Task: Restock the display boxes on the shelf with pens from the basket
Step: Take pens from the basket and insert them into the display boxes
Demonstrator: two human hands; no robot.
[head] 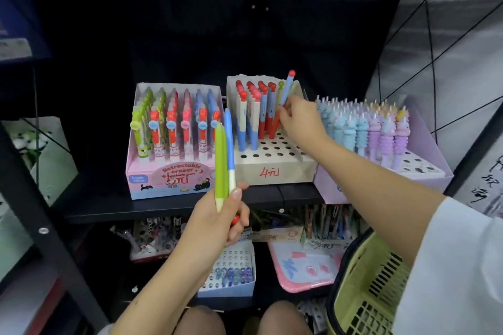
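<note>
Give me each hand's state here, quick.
Left hand: closed around a bunch of pens, green and blue.
Right hand: closed on a blue pen over the middle display box.

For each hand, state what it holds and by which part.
Left hand: a bunch of pens, gripped at their lower ends. Right hand: one blue pen, pinched near its lower end over the middle box.

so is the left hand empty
No, the left hand grips a few pens, green and blue, upright in front of the shelf.
</note>
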